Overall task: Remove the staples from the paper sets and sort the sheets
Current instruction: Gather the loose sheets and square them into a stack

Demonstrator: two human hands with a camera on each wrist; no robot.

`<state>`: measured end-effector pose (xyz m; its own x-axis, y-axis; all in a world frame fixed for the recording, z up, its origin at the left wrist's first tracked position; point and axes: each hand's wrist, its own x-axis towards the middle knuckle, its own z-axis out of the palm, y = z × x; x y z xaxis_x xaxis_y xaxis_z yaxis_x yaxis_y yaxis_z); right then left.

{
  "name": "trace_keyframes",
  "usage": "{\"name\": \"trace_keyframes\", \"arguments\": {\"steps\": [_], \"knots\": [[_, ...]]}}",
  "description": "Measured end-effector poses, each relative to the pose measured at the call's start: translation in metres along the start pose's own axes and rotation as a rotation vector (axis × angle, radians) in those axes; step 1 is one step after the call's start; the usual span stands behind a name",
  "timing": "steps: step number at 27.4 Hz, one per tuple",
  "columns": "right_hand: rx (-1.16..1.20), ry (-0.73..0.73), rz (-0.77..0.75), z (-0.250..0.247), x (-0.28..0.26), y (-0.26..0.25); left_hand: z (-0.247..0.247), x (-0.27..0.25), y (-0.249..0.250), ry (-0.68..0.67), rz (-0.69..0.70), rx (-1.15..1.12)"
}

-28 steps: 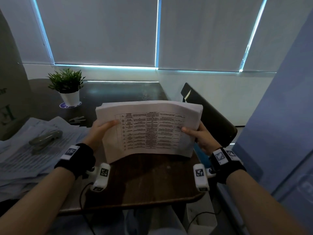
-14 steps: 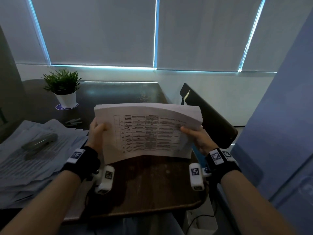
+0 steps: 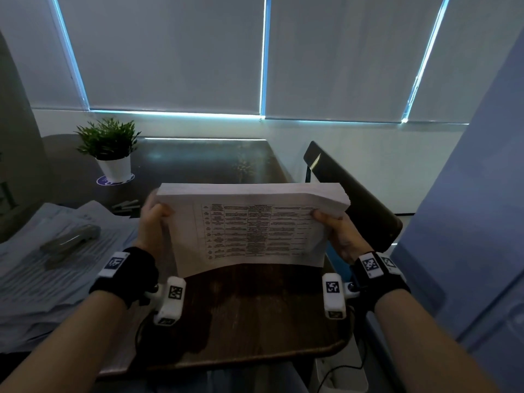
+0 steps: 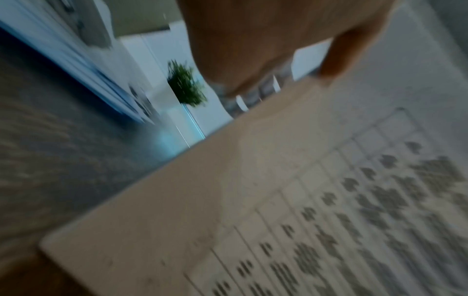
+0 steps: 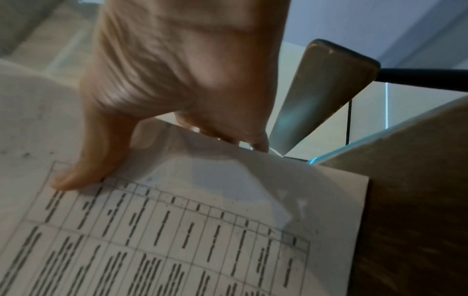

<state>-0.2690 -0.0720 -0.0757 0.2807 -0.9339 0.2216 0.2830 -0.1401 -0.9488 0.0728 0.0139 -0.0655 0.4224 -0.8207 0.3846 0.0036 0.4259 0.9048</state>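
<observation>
A thick stack of printed sheets (image 3: 249,222) with a table on the top page stands tilted on its lower edge on the wooden desk (image 3: 255,316). My left hand (image 3: 154,222) grips its left side, thumb on the front. My right hand (image 3: 334,228) grips the right side, thumb on the page. The right wrist view shows the thumb pressed on the stack of sheets (image 5: 202,230) with the fingers behind. The left wrist view is blurred but shows the stack of sheets (image 4: 278,210) held under my left hand (image 4: 278,50). No staple is visible.
A spread of loose papers (image 3: 56,265) lies at the left with a grey stapler (image 3: 71,241) on top. A small dark tool (image 3: 126,205) lies behind them. A potted plant (image 3: 109,148) stands at the back left. A dark chair back (image 3: 354,199) is at the right.
The stack has come slightly lower and closer on the desk. My left hand slid from the front of the page round to the stack's left edge.
</observation>
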Motion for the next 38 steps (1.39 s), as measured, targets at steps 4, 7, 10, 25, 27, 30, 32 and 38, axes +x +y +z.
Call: {"name": "trace_keyframes", "arguments": {"steps": [4,7,10,25,27,30,32,38], "knots": [[-0.04,0.006,-0.003,0.01,0.002,-0.001,0.014,-0.006,-0.003,0.09,-0.035,0.069],[-0.047,0.038,-0.031,0.019,0.005,-0.011,0.024,-0.001,0.004,0.226,-0.001,0.1],[-0.071,0.05,-0.069,0.016,0.012,-0.027,0.023,0.016,0.017,0.214,0.082,0.067],[-0.316,0.134,0.435,0.014,0.007,0.006,-0.003,0.011,-0.024,-0.029,-0.532,0.68],[-0.395,0.155,0.608,0.017,0.003,0.021,-0.005,0.002,-0.035,-0.085,-0.636,0.789],[-0.639,0.158,0.698,0.025,-0.005,0.026,-0.005,0.0,-0.036,-0.16,-0.679,0.943],[-0.99,0.068,0.677,0.034,-0.008,0.012,-0.006,0.006,-0.03,-0.24,-0.683,1.064],[-1.154,-0.096,0.38,0.129,0.028,-0.024,-0.002,0.03,0.009,-0.514,-0.431,1.316]]}}
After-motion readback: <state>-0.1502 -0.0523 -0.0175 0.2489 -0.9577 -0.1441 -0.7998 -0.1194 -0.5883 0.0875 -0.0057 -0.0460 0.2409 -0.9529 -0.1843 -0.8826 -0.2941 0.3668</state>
